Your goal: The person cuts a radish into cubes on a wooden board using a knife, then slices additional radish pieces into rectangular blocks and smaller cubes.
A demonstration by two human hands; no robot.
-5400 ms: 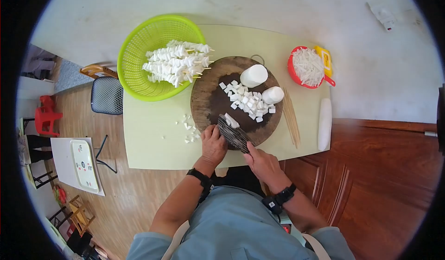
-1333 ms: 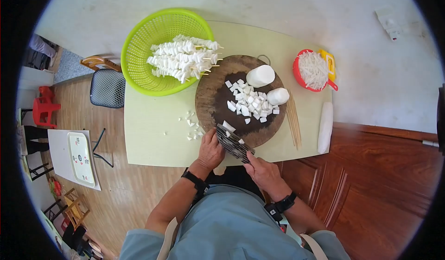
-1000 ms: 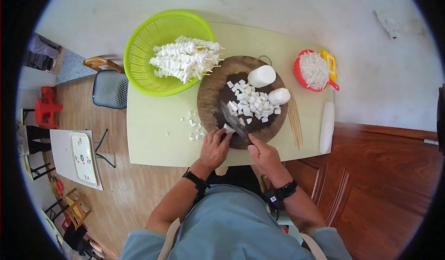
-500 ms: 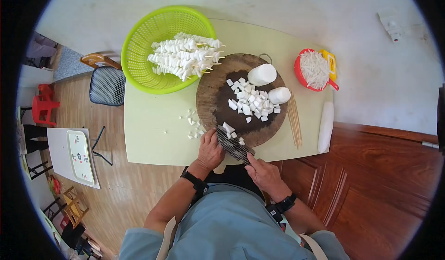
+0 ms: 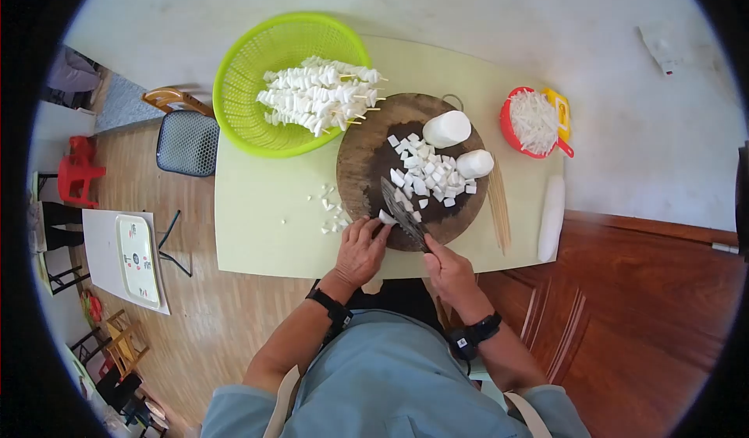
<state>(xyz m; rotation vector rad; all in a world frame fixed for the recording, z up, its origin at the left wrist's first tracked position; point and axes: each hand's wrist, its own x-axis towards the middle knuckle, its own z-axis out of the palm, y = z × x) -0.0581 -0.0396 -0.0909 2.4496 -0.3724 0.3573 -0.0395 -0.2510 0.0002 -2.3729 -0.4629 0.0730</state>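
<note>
My right hand [image 5: 452, 273] grips the handle of a dark knife [image 5: 402, 213], whose blade stands over the near part of the round wooden board [image 5: 355, 165]. My left hand [image 5: 362, 252] is at the board's near left edge, its fingers closed on a small white piece [image 5: 386, 218] just left of the blade. Cut white chunks [image 5: 425, 173] lie heaped mid-board, some against the blade. Beside them are a larger white cylinder [image 5: 447, 129] and a smaller one [image 5: 474, 163].
A green basket [image 5: 226, 102] holds skewered white pieces [image 5: 316, 95]. White scraps [image 5: 334, 218] lie left of the board. To its right are bamboo skewers [image 5: 498, 208], a red strainer [image 5: 509, 130] of white strips, a yellow object [image 5: 560, 110] and a long white root [image 5: 551, 219].
The knife has moved up and right onto the board, and its blade is now more edge-on. My left hand has let go of the blade area and holds a white piece. The view has shifted slightly.
</note>
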